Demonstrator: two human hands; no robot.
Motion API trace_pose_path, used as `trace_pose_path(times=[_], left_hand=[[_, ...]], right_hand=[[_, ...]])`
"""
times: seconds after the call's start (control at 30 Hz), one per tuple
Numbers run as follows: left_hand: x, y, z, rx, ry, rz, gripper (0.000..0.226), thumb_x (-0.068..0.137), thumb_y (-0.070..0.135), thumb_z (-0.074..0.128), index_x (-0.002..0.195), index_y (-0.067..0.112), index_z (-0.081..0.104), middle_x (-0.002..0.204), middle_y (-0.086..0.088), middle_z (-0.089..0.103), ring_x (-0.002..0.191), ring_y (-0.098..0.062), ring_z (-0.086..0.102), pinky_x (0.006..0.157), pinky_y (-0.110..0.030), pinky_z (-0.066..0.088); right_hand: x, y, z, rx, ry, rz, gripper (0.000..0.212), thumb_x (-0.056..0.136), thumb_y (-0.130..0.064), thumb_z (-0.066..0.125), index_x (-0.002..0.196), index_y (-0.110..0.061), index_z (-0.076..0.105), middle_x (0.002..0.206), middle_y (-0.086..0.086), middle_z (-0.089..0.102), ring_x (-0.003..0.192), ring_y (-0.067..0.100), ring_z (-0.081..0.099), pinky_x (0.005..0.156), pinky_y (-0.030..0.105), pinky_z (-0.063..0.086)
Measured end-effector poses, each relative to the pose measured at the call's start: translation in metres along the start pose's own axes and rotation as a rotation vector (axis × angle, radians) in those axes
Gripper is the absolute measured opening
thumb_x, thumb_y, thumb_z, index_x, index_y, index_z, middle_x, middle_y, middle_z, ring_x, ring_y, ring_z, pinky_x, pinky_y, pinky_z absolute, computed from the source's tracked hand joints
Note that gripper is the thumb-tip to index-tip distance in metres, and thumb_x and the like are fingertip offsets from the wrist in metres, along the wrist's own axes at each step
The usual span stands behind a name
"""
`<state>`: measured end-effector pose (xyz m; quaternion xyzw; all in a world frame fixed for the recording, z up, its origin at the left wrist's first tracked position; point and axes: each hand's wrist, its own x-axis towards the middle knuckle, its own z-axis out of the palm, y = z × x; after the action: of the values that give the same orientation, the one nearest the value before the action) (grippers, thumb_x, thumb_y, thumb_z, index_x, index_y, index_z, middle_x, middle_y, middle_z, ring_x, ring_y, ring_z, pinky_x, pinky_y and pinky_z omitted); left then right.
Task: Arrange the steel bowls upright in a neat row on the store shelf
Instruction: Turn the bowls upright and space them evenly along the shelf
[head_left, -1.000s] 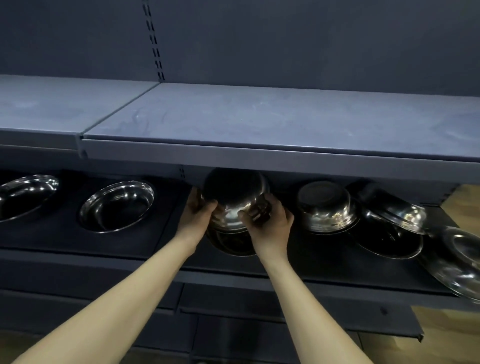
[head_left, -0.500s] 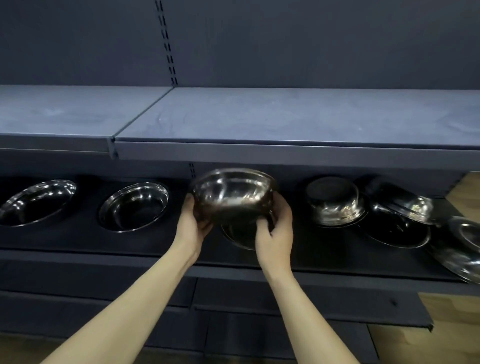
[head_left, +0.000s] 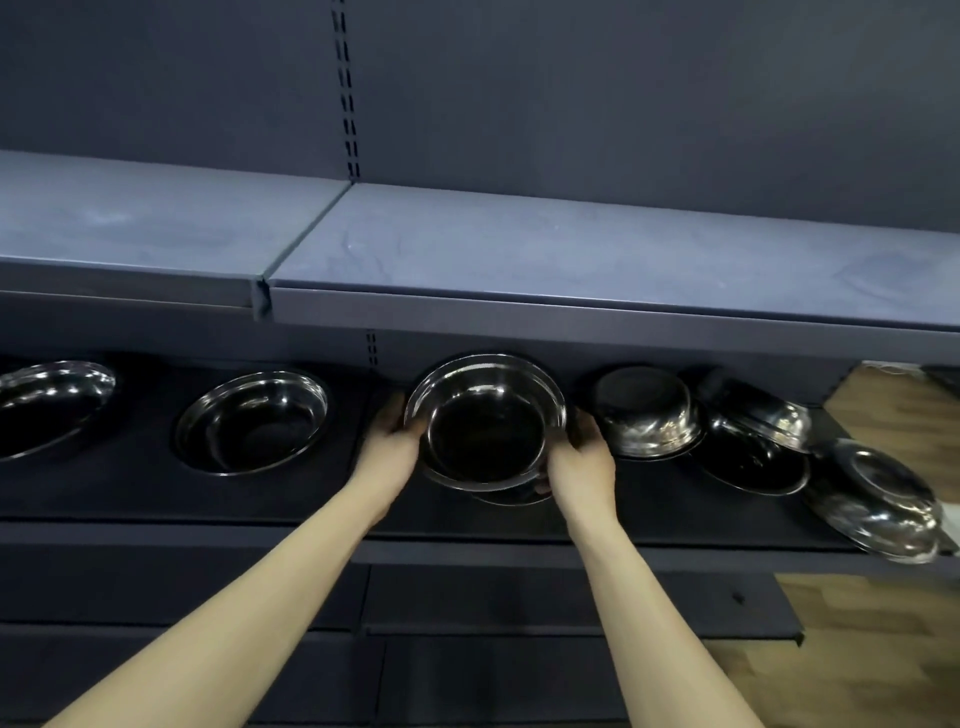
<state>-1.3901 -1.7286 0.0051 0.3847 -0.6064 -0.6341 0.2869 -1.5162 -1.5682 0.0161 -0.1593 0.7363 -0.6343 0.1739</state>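
I hold a steel bowl (head_left: 485, 423) between both hands, its mouth turned up and toward me, just above the dark shelf (head_left: 156, 499). My left hand (head_left: 389, 447) grips its left rim and my right hand (head_left: 579, 460) its right rim. The edge of another bowl (head_left: 511, 498) shows under it. Two upright bowls (head_left: 254, 421) (head_left: 49, 400) stand in a row to the left. To the right sit an upside-down bowl (head_left: 647, 410), a tilted bowl (head_left: 761, 410) leaning over an upright one (head_left: 753, 465), and an overturned bowl (head_left: 878, 499) at the shelf's right end.
A grey upper shelf (head_left: 571, 270) overhangs the bowls and leaves little height above them. A slotted upright (head_left: 345, 93) runs up the back panel. Lower shelves (head_left: 571, 603) lie beneath. Wooden floor (head_left: 883, 649) shows at the right.
The bowl in my hands has been turned from bottom-up to mouth-up and now sits lower, close to the shelf. Both hands stay on its sides.
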Motion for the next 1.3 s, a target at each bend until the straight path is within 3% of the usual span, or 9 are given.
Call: trace_pose_path(times=[0.13,0.23,0.43,0.57,0.67,0.8,1.03,1.13,1.3], left_hand=[[0.014,0.009,-0.003,0.116,-0.065,0.080,0.052,0.097,0.032,0.057,0.147,0.030,0.042,0.147,0.006,0.048,0.134,-0.012,0.045,0.113,-0.029,0.031],[0.019,0.010,-0.007,0.344,-0.153,0.148,0.058,0.095,0.047,0.054,0.148,0.029,0.039,0.148,0.004,0.047,0.136,-0.015,0.045,0.116,-0.034,0.031],[0.014,0.000,-0.009,1.213,-0.226,0.237,0.064,0.100,0.055,0.031,0.155,0.026,0.020,0.162,-0.008,0.017,0.149,-0.029,0.015,0.121,-0.044,0.014],[0.014,-0.011,-0.018,1.473,-0.284,0.268,0.065,0.100,0.053,0.028,0.156,0.025,0.012,0.164,-0.010,0.004,0.151,-0.033,-0.003,0.120,-0.054,0.002],[0.012,-0.014,-0.025,1.519,-0.297,0.322,0.068,0.100,0.054,0.028,0.157,0.023,0.007,0.165,-0.011,-0.004,0.151,-0.032,-0.010,0.120,-0.054,-0.002],[0.010,-0.016,-0.034,1.517,-0.312,0.332,0.070,0.100,0.056,0.026,0.157,0.024,0.002,0.164,-0.011,-0.008,0.150,-0.031,-0.013,0.120,-0.054,-0.002],[0.006,-0.020,-0.045,1.468,-0.353,0.344,0.071,0.101,0.053,0.030,0.158,0.022,0.002,0.164,-0.011,-0.007,0.151,-0.031,-0.011,0.121,-0.053,0.001],[0.005,-0.023,-0.048,1.446,-0.369,0.369,0.071,0.101,0.052,0.032,0.158,0.022,0.004,0.164,-0.011,-0.007,0.151,-0.031,-0.010,0.121,-0.052,0.001],[0.008,-0.028,-0.041,1.411,-0.380,0.376,0.070,0.100,0.053,0.032,0.157,0.023,0.004,0.164,-0.011,-0.006,0.151,-0.031,-0.009,0.121,-0.052,0.002]], right_hand=[[0.010,-0.002,-0.009,0.111,0.073,0.115,0.026,0.103,-0.019,0.052,0.124,-0.011,0.066,0.101,0.011,0.076,0.060,0.017,0.070,0.049,0.024,0.055],[0.017,-0.001,-0.018,0.268,0.179,0.184,0.026,0.104,-0.012,0.052,0.126,-0.009,0.064,0.113,0.012,0.073,0.069,0.019,0.073,0.053,0.026,0.059],[0.017,0.013,-0.018,0.326,0.284,0.181,0.031,0.107,-0.015,0.046,0.137,-0.011,0.056,0.124,0.012,0.069,0.078,0.023,0.075,0.053,0.026,0.061],[0.008,0.023,-0.003,0.290,0.260,0.226,0.039,0.106,-0.017,0.047,0.145,-0.014,0.049,0.118,0.007,0.069,0.085,0.026,0.076,0.056,0.029,0.061],[0.004,0.032,0.009,0.264,0.236,0.274,0.038,0.106,-0.017,0.048,0.143,-0.015,0.048,0.110,0.004,0.068,0.088,0.028,0.075,0.069,0.038,0.063],[0.003,0.041,0.025,0.206,0.211,0.290,0.037,0.104,-0.024,0.053,0.140,-0.015,0.050,0.119,0.011,0.070,0.084,0.027,0.076,0.059,0.033,0.062],[0.000,0.047,0.039,0.087,0.271,0.290,0.027,0.098,-0.024,0.063,0.123,-0.020,0.055,0.110,0.006,0.069,0.080,0.024,0.076,0.060,0.032,0.063],[0.010,0.070,0.043,-0.138,0.343,0.249,0.041,0.083,-0.045,0.062,0.115,-0.019,0.065,0.120,0.006,0.063,0.088,0.028,0.074,0.074,0.043,0.065],[0.009,0.091,0.045,-0.206,0.300,0.234,0.043,0.082,-0.052,0.063,0.113,-0.022,0.067,0.104,0.003,0.075,0.102,0.029,0.070,0.091,0.052,0.059]])
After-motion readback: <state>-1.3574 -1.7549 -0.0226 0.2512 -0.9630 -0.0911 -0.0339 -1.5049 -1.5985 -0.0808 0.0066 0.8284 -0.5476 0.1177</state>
